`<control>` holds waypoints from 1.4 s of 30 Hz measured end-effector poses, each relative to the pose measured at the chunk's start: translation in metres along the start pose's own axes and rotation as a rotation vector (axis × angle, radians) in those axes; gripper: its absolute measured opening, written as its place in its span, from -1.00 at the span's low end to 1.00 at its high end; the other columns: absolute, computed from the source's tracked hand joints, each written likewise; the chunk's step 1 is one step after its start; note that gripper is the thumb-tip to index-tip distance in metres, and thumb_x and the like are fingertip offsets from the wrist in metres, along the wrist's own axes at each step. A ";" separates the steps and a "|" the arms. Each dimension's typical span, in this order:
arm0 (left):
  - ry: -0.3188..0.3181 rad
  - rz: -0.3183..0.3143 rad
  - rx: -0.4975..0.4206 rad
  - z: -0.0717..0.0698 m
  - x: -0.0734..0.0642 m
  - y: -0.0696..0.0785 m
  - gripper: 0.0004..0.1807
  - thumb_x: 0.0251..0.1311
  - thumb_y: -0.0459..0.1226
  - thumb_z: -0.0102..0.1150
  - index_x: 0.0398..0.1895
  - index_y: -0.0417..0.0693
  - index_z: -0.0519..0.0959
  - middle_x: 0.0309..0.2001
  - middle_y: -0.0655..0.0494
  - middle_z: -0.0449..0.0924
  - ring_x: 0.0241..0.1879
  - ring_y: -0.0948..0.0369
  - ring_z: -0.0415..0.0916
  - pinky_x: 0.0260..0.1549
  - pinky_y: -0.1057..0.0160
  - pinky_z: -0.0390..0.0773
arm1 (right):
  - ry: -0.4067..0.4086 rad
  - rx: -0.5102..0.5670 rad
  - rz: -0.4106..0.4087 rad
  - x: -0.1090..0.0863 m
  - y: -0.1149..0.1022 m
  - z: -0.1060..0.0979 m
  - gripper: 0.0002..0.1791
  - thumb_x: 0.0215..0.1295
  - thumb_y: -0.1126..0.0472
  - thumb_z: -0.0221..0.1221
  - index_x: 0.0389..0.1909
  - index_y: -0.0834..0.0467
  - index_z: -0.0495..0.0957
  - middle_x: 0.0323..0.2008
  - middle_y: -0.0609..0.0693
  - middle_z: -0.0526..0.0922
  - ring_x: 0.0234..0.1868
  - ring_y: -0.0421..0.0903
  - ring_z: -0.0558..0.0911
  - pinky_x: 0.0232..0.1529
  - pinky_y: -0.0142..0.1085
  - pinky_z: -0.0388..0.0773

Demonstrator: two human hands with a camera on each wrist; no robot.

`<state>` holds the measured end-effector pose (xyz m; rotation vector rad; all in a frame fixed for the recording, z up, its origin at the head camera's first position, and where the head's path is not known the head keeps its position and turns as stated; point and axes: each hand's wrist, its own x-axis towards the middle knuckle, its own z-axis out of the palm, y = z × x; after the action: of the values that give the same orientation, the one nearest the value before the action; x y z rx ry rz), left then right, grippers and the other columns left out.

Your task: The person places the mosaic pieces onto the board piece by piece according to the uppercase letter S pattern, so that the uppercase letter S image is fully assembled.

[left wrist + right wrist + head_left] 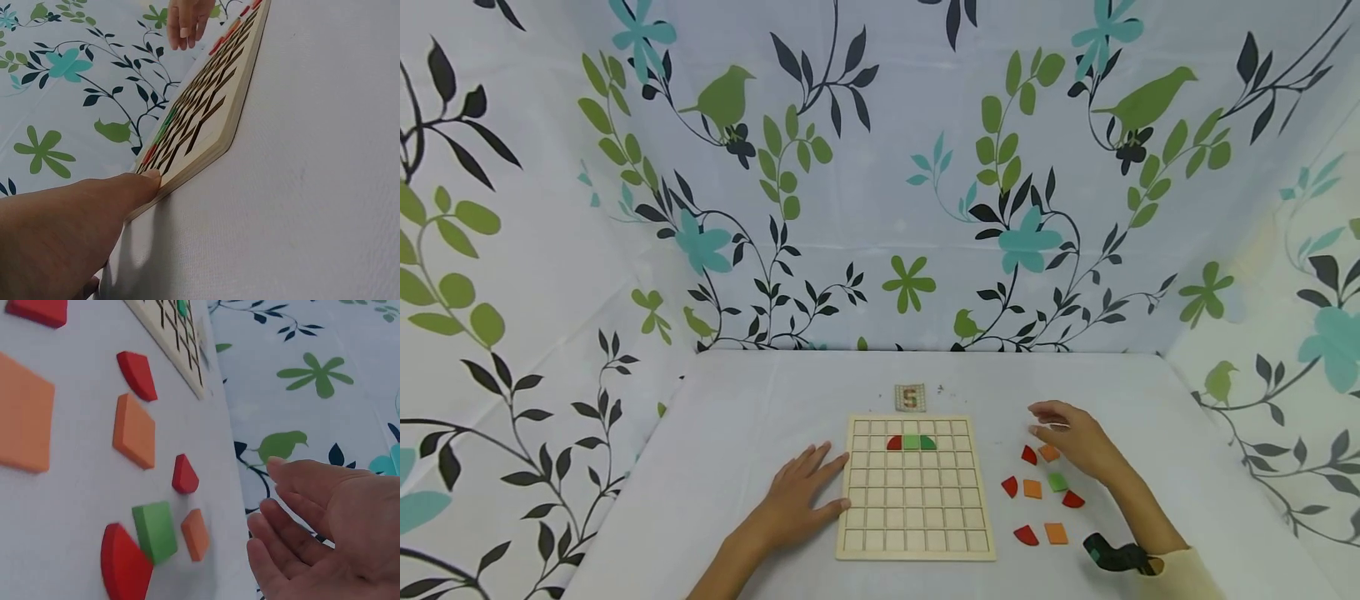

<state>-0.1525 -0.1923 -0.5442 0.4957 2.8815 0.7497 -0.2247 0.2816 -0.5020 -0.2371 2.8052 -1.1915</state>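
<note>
A wooden grid board (916, 556) lies flat on the table. My left hand (805, 496) rests at its left side, fingers spread and thumb touching the edge; the left wrist view shows the thumb (147, 181) on the rim. Up in one row of the grid sit a red quarter-round tile (895, 443), a light green square tile (912, 442) and a darker green quarter-round tile (928, 443). Holding nothing, my right hand (1071, 437) hovers with loosely bent fingers just beyond the loose tiles, nearest an orange square tile (1049, 452) and a red quarter-round tile (1028, 455).
Right of the board lie more loose tiles: several red quarter-rounds (1026, 536), orange squares (1056, 533) and a green square (1057, 482). Behind the board is a small card (910, 397) with a red-brown character. A black strap device (1116, 554) sits on the right wrist. Patterned cloth surrounds the table.
</note>
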 end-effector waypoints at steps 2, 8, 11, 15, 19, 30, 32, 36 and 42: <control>0.002 -0.001 -0.006 0.001 -0.001 0.000 -0.21 0.41 0.26 0.17 0.63 0.25 0.32 0.68 -0.07 0.10 0.67 -0.20 -0.05 0.54 -0.41 -0.03 | -0.048 0.033 0.023 -0.005 0.009 -0.004 -0.44 0.52 0.09 0.27 0.40 0.27 0.48 0.33 0.31 0.57 0.36 0.36 0.53 0.28 0.18 0.59; -0.003 -0.004 -0.010 0.001 0.000 0.000 -0.21 0.41 0.25 0.18 0.63 0.24 0.32 0.68 -0.07 0.10 0.67 -0.20 -0.06 0.54 -0.41 -0.03 | -0.168 0.056 0.069 -0.015 0.029 -0.009 -0.43 0.46 0.15 0.33 0.40 0.26 0.50 0.35 0.29 0.57 0.35 0.31 0.52 0.34 0.20 0.53; 0.001 -0.003 -0.007 0.000 0.000 0.001 -0.20 0.42 0.26 0.16 0.63 0.24 0.31 0.68 -0.07 0.09 0.67 -0.20 -0.07 0.55 -0.41 -0.04 | -0.170 0.042 0.070 -0.015 0.034 -0.008 -0.48 0.43 0.21 0.33 0.35 0.25 0.54 0.31 0.25 0.58 0.31 0.24 0.53 0.38 0.21 0.48; 0.007 0.002 0.003 0.000 0.001 0.002 -0.21 0.43 0.26 0.14 0.63 0.24 0.31 0.68 -0.07 0.09 0.67 -0.20 -0.06 0.54 -0.42 -0.02 | -0.146 -0.003 0.038 -0.014 0.036 -0.005 -0.58 0.43 0.25 0.31 0.27 0.22 0.60 0.25 0.21 0.59 0.28 0.20 0.54 0.38 0.22 0.47; 0.015 0.002 -0.002 0.001 0.002 0.001 -0.22 0.43 0.25 0.15 0.63 0.23 0.32 0.68 -0.07 0.09 0.67 -0.20 -0.05 0.52 -0.43 -0.01 | -0.104 -0.053 -0.006 -0.014 0.036 -0.001 -0.66 0.44 0.26 0.31 0.18 0.20 0.65 0.18 0.19 0.61 0.22 0.20 0.57 0.32 0.22 0.52; 0.013 -0.003 0.001 0.000 0.001 0.001 -0.21 0.43 0.26 0.14 0.63 0.23 0.32 0.68 -0.07 0.10 0.67 -0.19 -0.05 0.53 -0.42 0.00 | -0.077 -0.064 0.000 -0.015 0.036 0.004 -0.66 0.46 0.22 0.30 0.20 0.17 0.65 0.25 0.23 0.56 0.33 0.31 0.51 0.36 0.28 0.46; 0.009 -0.003 -0.001 0.000 0.001 0.000 -0.22 0.43 0.25 0.14 0.63 0.23 0.31 0.68 -0.07 0.09 0.67 -0.19 -0.06 0.53 -0.42 -0.01 | -0.061 -0.079 -0.009 -0.016 0.037 0.007 -0.68 0.47 0.22 0.29 0.18 0.17 0.66 0.24 0.23 0.56 0.32 0.31 0.52 0.34 0.28 0.48; 0.009 0.000 -0.005 0.001 0.001 0.000 -0.22 0.44 0.25 0.14 0.63 0.22 0.31 0.68 -0.07 0.08 0.67 -0.20 -0.06 0.53 -0.43 0.00 | -0.028 -0.097 -0.026 -0.016 0.036 0.010 -0.70 0.47 0.27 0.28 0.17 0.20 0.65 0.18 0.22 0.59 0.26 0.29 0.57 0.31 0.25 0.53; 0.012 0.002 -0.020 0.000 0.000 0.001 -0.22 0.43 0.24 0.16 0.62 0.20 0.33 0.68 -0.09 0.10 0.67 -0.21 -0.05 0.52 -0.44 -0.02 | 0.022 -0.129 -0.035 -0.013 0.038 0.017 -0.70 0.45 0.33 0.27 0.16 0.22 0.66 0.12 0.19 0.62 0.16 0.20 0.62 0.27 0.19 0.59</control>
<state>-0.1524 -0.1916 -0.5434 0.4933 2.8820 0.7836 -0.2140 0.2973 -0.5409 -0.2853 2.9117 -1.0273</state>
